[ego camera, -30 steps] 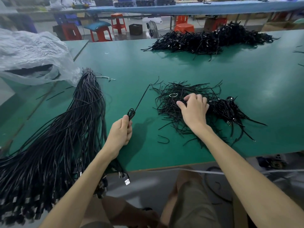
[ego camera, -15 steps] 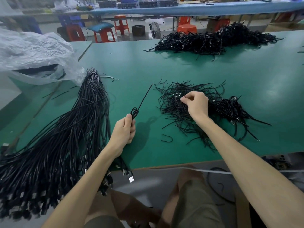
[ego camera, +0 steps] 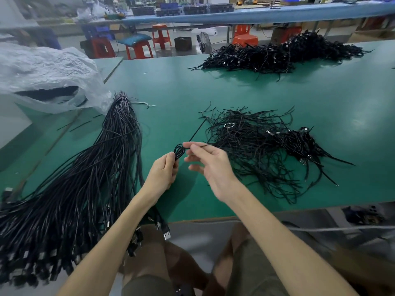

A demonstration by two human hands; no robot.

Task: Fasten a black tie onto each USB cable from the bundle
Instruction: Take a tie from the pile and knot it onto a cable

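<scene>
Hands: close together, skin apart.
L hand (ego camera: 163,174): fingers curled round looped USB cable (ego camera: 179,151).
R hand (ego camera: 212,166): thumb + index pinch black tie (ego camera: 204,145).
Tie pile (ego camera: 256,146): right of R hand, on green table (ego camera: 213,86).
Cable bundle (ego camera: 85,178): left, plugs overhang near edge.

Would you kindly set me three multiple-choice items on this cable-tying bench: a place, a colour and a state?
1. Where on the table does the long cable bundle lie? A) left side B) far right corner C) middle
2. What colour is the table? A) white B) green C) red
3. What is the left hand doing? A) resting flat B) pointing C) gripping a looped cable
Answers: 1 A, it stretches down the left side; 2 B, the bare top is green; 3 C, its fingers curl round the loop.
</scene>
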